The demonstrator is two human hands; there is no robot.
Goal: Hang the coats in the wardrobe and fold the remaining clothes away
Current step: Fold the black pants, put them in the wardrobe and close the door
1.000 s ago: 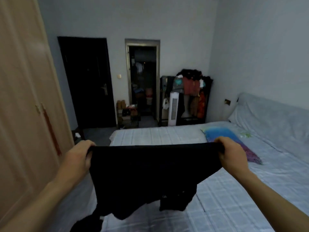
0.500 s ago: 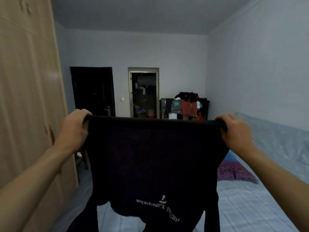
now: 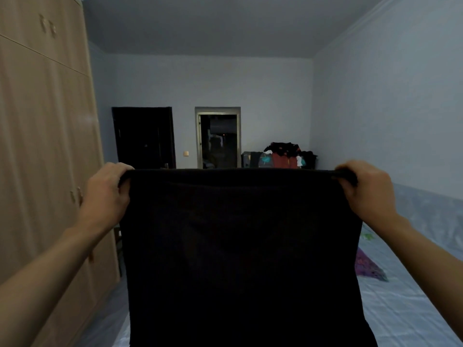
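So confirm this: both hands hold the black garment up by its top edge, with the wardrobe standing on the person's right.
Not quite. The head view shows the wardrobe on the person's left, not right. The rest holds: the left hand and right hand grip the black garment by its top edge.

A black garment (image 3: pixel 240 256) hangs flat and spread wide in the air, its upper edge pulled taut and level, bunched at both top corners, its dark cloth falling straight down past the bottom of the view, with the closed light-wood wardrobe (image 3: pixel 45 151) at the left.
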